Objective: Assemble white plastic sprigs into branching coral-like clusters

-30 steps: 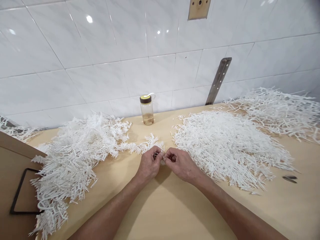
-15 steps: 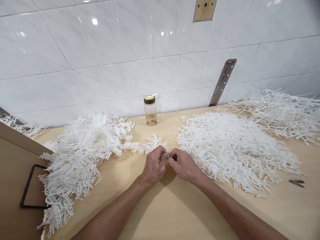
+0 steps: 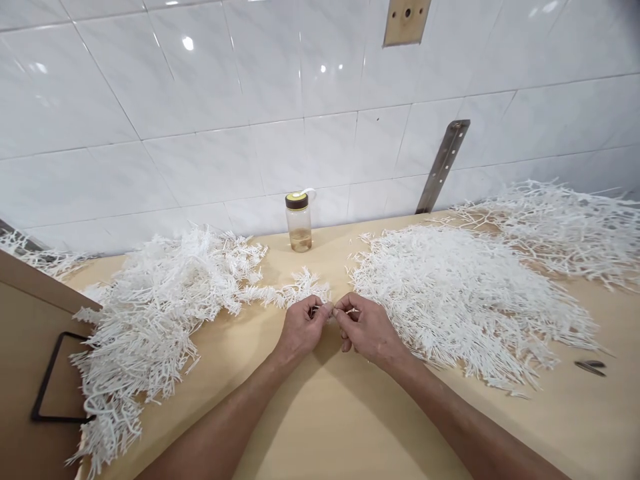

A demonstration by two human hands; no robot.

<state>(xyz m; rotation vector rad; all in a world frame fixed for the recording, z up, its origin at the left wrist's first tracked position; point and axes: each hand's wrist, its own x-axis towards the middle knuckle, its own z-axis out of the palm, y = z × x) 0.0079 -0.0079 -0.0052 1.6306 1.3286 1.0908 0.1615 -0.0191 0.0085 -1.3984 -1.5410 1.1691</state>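
My left hand (image 3: 303, 325) and my right hand (image 3: 365, 327) meet over the middle of the table, thumbs and forefingers pinched together at the tips. What they pinch is too small to make out. Just behind my left fingers ends a strand of white branching pieces (image 3: 303, 288), which runs left into a big heap of white tufted strands (image 3: 155, 300). To the right of my right hand spreads a wide pile of loose, thin white pieces (image 3: 465, 300).
A clear bottle (image 3: 300, 230) with some brownish liquid stands near the tiled wall (image 3: 210, 167). Small dark tweezers or snips (image 3: 590, 367) lie at the right. White branched netlike strands (image 3: 565, 227) lie back right. A wooden box with a black handle (image 3: 47, 380) borders the left.
My hands stay together at about the same spot. The left fingers have opened into a rounder pinch, and the right hand's lower fingers have dropped into view. The camera view has shifted slightly.
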